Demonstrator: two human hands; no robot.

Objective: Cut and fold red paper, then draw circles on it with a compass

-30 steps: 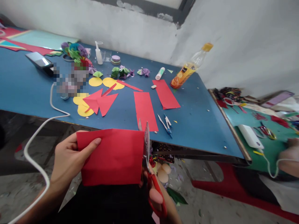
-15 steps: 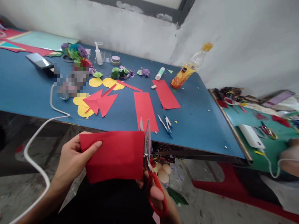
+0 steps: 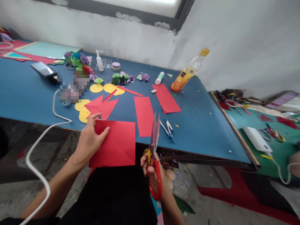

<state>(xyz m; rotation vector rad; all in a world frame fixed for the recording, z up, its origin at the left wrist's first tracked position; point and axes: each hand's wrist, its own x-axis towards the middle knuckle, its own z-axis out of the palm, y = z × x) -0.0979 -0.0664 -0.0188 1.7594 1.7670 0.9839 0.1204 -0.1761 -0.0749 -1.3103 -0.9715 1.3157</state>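
Note:
A red paper sheet [image 3: 114, 144] is pinched at its left side by my left hand [image 3: 90, 136], near the front edge of the blue table [image 3: 194, 125]. My right hand [image 3: 152, 175] is wrapped round the handles of the scissors [image 3: 154, 137], whose blades point away from me and stand nearly together, apart from the sheet. Beyond them lie a red strip [image 3: 144, 117] and a second red strip [image 3: 167, 98]. Pointed red pieces [image 3: 106, 107] rest partly over yellow paper circles [image 3: 81, 106].
A juice bottle [image 3: 184, 78] leans at the back right, near a glue stick [image 3: 159, 78]. A compass [image 3: 167, 129] lies near the front edge. A white cable [image 3: 35, 168] hangs at left. Another person's hand [image 3: 295, 162] shows at the far right.
The scissors have moved away from the paper's right edge and their blades have closed further. The held sheet has shifted up with my left hand. The view has tilted slightly upward.

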